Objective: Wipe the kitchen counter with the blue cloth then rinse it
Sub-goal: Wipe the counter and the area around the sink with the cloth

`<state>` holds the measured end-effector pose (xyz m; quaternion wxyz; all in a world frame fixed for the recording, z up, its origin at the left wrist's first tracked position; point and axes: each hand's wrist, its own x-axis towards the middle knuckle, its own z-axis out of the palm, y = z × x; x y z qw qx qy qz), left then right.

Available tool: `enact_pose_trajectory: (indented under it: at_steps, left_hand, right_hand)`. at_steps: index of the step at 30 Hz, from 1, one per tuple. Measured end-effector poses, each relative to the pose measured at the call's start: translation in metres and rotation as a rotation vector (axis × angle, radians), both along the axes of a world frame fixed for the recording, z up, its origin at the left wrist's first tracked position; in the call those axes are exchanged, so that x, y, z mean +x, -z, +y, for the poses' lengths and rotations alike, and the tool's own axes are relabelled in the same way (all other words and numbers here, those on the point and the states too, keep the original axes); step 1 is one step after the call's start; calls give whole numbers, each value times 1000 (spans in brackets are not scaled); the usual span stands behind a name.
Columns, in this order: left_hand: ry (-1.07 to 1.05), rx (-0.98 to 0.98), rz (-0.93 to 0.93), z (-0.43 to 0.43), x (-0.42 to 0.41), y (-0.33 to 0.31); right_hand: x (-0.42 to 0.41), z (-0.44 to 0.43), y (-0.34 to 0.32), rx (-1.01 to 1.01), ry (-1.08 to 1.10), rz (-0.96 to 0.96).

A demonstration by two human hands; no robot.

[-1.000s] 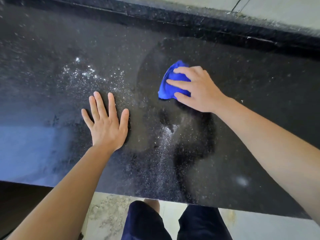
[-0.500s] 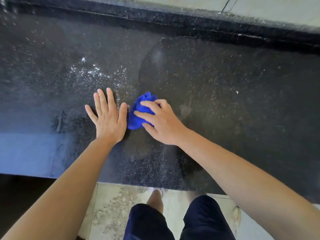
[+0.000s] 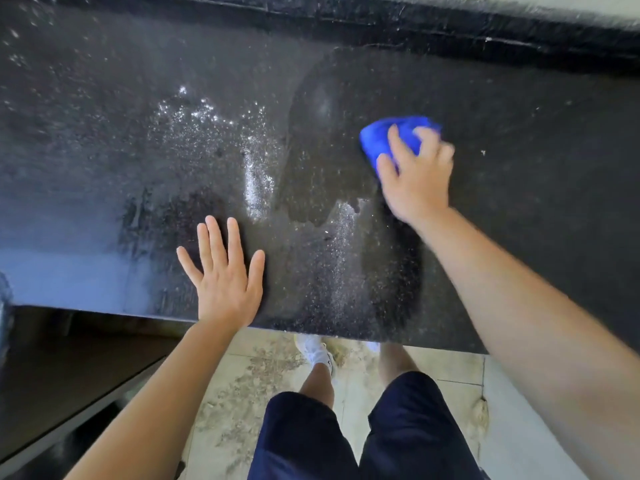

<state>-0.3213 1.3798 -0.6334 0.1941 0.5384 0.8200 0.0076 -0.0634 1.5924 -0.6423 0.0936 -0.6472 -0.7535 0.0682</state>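
Black stone counter (image 3: pixel 104 150) has the left hand (image 3: pixel 225 282) lying flat on it, fingers spread, near the front edge. White dust (image 3: pixel 258 181) sits in the middle, so I think the wipes should go there next, pressing down. On the right, the right hand (image 3: pixel 417 178) grips the bunched blue cloth (image 3: pixel 384 133) on the counter.

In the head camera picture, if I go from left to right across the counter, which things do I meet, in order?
Left hand, flat on the counter → pale speckled streak → blue cloth, gripped by the right hand.
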Motion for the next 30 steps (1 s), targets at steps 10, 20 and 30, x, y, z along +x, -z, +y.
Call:
enact_pose_trajectory:
  at_steps: [10,20,30]
  left_hand:
    - [-11,-40,0,-20,4,-4]
    - [45,-89,68,-30,-1,4]
    - [-19,-59,24,-36,17,-13]
  right_hand:
    - [8,-81,-10,-74,-338,116]
    - [-47,-66,-8,-79,-146,18]
    - [13,-155,-15,-138,-537,71]
